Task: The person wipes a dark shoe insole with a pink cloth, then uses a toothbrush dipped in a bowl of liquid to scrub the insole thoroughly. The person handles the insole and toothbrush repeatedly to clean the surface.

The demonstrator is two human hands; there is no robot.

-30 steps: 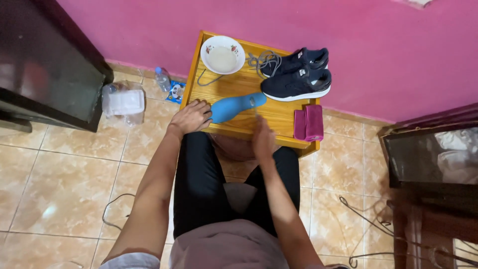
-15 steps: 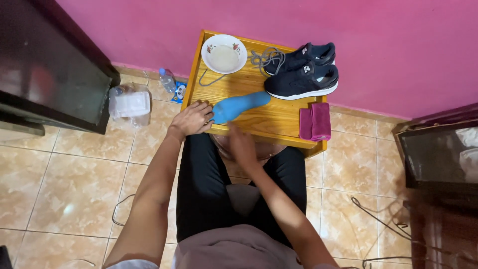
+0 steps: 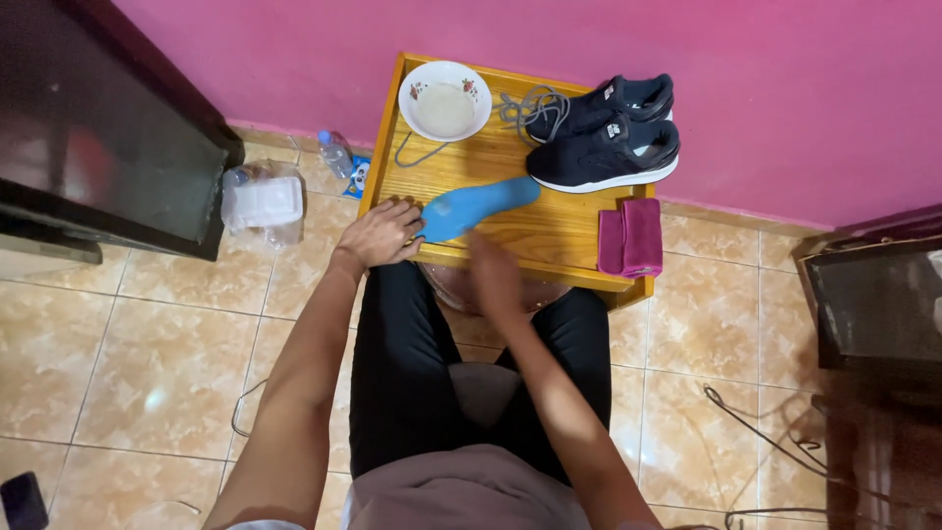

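The person's right hand (image 3: 496,280) is showing only as a blur at the near edge of the wooden desk (image 3: 510,221), so whether its grip is wide, narrow or holding anything cannot be told; it is probably hanging just off the desk's edge. The translucent basin (image 3: 471,292) under that edge is mostly lying hidden behind the hand and the black-clad knees.

The left hand (image 3: 381,234) is resting at the desk's near left corner, its fingers pressing flat on the heel end of the blue insole (image 3: 478,204), a loose, flat grip rather than a clasp. The insole is lying flat on the desk, its long axis running diagonally, toe pointing up toward the black sneakers (image 3: 603,132) at the desk's far right.

The insole is looking smooth and foamy, the desk varnished and grained. A white bowl (image 3: 445,100) is sitting at the desk's far left, grey laces (image 3: 535,106) beside it, a folded magenta cloth (image 3: 631,238) at the desk's near right.
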